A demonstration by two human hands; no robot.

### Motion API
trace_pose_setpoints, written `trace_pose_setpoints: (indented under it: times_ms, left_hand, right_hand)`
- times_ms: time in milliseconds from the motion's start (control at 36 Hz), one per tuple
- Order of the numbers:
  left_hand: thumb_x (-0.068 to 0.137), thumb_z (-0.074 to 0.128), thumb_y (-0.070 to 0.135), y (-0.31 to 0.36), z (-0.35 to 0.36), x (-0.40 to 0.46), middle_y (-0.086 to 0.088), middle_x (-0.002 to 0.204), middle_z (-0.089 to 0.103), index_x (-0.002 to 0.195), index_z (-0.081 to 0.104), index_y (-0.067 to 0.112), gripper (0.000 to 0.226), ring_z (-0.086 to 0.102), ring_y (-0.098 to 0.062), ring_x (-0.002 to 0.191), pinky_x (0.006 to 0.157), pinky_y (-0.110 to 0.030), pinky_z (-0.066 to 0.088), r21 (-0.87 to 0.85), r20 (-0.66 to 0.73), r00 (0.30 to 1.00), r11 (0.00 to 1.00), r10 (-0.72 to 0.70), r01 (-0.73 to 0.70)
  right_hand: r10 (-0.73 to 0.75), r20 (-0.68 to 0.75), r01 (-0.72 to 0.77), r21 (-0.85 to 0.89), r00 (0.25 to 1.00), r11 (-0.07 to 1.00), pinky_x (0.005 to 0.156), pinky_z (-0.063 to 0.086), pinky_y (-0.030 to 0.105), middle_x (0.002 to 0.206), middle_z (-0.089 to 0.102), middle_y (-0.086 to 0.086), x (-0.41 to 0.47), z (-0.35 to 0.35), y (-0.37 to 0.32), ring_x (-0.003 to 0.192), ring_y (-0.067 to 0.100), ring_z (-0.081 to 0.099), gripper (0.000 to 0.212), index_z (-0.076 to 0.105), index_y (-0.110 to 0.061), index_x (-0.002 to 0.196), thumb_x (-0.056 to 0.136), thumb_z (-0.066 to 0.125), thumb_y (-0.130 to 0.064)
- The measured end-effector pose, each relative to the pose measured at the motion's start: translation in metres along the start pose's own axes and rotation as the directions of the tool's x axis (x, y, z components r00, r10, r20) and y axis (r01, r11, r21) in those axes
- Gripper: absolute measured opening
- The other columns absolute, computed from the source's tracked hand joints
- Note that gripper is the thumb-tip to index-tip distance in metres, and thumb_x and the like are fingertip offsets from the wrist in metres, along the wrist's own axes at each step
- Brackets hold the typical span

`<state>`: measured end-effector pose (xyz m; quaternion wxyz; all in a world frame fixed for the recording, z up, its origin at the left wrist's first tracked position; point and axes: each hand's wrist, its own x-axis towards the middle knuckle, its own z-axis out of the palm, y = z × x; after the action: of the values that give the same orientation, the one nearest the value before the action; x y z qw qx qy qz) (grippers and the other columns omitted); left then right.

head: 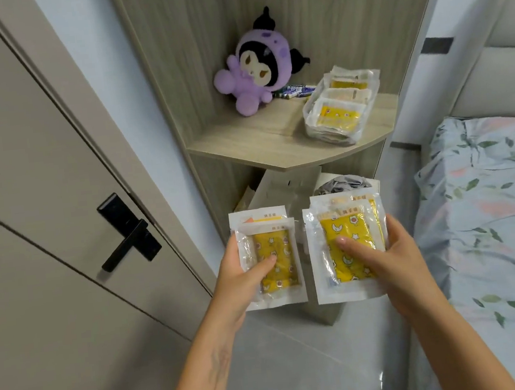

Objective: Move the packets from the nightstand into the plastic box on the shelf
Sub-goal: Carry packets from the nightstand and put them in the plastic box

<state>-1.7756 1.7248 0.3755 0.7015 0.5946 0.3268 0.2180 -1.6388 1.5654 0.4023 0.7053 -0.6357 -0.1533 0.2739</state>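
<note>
The left hand (242,275) pinches two clear yellow-patterned packets (275,256); the right hand (393,263) grips two more (347,242). Far right on the wooden shelf (259,137), the clear plastic box (312,122) holds several packets beside one purple plush toy (255,64).

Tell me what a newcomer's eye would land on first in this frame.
Probably the clear packets with yellow patterned pouches, one small stack gripped in the left hand, another in the right hand. Next, the purple plush doll at the back of the wooden shelf, beside the clear plastic box already holding similar packets.
</note>
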Motion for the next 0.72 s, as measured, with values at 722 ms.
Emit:
trace_pose_setpoints:
  times_ms: [722]
  left_hand:
    - [0.079,0.074,0.016,0.062,0.193,0.203,0.001,0.111,0.071,0.121,0.058,0.021,0.046,0.065,-0.016,0.106,0.087,-0.032,0.051,-0.075,-0.049,0.988,0.986,0.147,-0.151]
  right_hand:
    - [0.004,0.129,-0.015,0.086,0.992,0.996,0.057,0.054,0.023,0.093,0.074,0.008,0.242,-0.091,-0.077,0.074,0.016,0.071,0.039,0.063,-0.019,0.107,0.070,0.066,-0.033]
